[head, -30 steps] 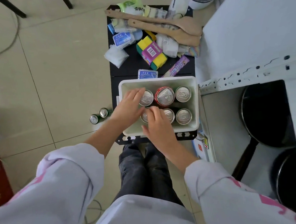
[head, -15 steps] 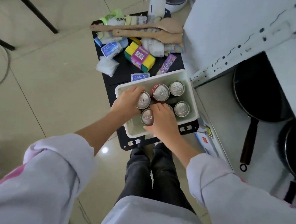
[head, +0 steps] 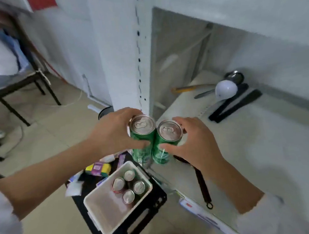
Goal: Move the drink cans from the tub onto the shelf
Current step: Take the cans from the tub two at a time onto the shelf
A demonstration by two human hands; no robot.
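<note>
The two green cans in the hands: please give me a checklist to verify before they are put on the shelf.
1. Left hand grips green drink can: ok.
2. Right hand grips second green can: ok.
3. Both cans upright: ok.
4. Bare space on white shelf board: ok.
5. Black utensils away from that space: ok.
6. Four cans left in white plastic tub: ok.
</note>
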